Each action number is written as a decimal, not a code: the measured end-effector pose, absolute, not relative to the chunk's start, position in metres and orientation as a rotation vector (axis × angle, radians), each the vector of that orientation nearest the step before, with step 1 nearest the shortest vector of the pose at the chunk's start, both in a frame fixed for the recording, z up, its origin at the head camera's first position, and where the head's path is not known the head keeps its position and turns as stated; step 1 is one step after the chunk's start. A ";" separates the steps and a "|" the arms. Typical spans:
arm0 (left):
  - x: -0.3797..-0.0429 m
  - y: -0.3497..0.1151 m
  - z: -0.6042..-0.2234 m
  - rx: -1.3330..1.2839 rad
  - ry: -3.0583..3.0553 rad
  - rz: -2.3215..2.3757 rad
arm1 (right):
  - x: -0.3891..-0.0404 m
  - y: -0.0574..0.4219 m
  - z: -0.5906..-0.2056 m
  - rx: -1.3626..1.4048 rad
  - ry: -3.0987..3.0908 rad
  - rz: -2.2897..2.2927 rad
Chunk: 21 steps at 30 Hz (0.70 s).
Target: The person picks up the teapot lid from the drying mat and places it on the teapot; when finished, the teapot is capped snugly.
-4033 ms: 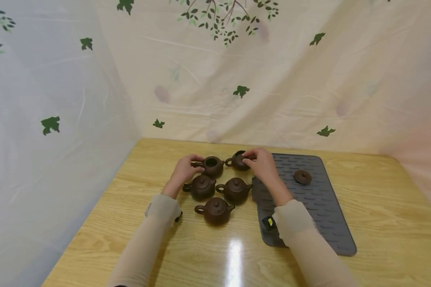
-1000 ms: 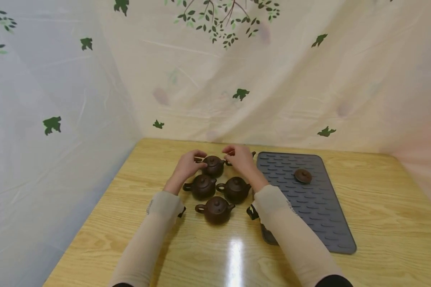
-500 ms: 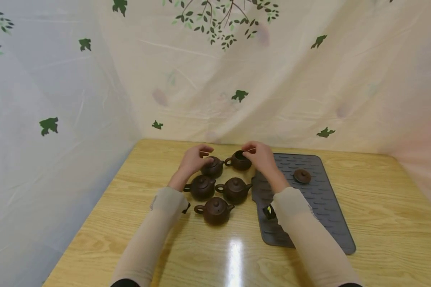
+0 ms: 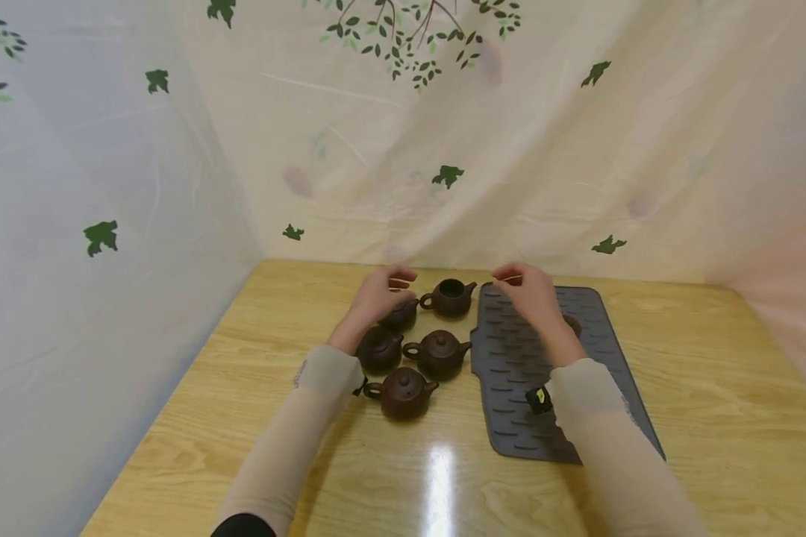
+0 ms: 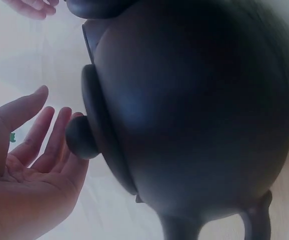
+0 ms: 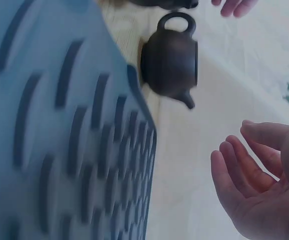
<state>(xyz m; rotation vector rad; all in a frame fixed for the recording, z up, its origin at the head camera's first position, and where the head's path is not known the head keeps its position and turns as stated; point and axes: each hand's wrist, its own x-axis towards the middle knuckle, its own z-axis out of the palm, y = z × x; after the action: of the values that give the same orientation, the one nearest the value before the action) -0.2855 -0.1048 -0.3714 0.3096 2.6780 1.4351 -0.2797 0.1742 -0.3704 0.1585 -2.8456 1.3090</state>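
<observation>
My left hand (image 4: 380,292) hovers over the back-left teapot (image 4: 400,318), thumb and fingers apart, holding nothing. In the left wrist view a dark brown teapot (image 5: 194,105) fills much of the picture, its lid seated and the round knob (image 5: 82,137) beside my fingers. My right hand (image 4: 530,294) is above the far part of the grey ridged mat (image 4: 510,418), fingers loosely bent around nothing. Between the two hands stands a lidless teapot (image 4: 451,301), its dark opening upward. A loose brown lid (image 4: 573,325) on the mat is partly hidden behind my right wrist.
Lidded teapots stand nearer on the wooden table: one on the left (image 4: 379,350), one in the middle (image 4: 441,356) and one in front (image 4: 405,395). A pale leaf-printed curtain (image 4: 349,186) rises behind the table's far edge.
The back-left teapot, open four seconds ago, now wears its lid. My right hand has moved right, from the lidless teapot to above the mat. My left hand has shifted slightly right and up.
</observation>
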 end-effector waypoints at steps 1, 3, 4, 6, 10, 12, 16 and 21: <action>-0.285 -0.104 -0.371 0.313 2.675 1.440 | -0.279 0.179 -0.370 0.152 -2.844 1.305; -0.285 -0.104 -0.371 0.330 2.662 1.448 | -0.276 0.187 -0.370 0.138 -2.838 1.293; -0.284 -0.104 -0.371 0.340 2.648 1.456 | -0.275 0.192 -0.371 0.131 -2.836 1.282; -0.284 -0.104 -0.372 0.361 2.618 1.462 | -0.271 0.201 -0.372 0.112 -2.825 1.271; -0.283 -0.105 -0.374 0.375 2.537 1.466 | -0.265 0.218 -0.379 0.076 -2.813 1.216; -0.282 -0.105 -0.374 0.392 2.487 1.467 | -0.263 0.226 -0.382 0.053 -2.818 1.192; -0.282 -0.106 -0.376 0.465 2.398 1.440 | -0.257 0.240 -0.387 0.028 -2.828 1.180; -0.280 -0.107 -0.378 0.529 2.332 1.400 | -0.250 0.252 -0.391 0.015 -2.841 1.157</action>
<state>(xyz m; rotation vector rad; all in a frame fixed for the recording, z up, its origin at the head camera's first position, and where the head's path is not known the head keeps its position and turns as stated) -0.2803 -0.1069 -0.3784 0.5287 2.3317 1.4002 -0.2496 0.2523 -0.3911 0.0146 -2.8408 1.1570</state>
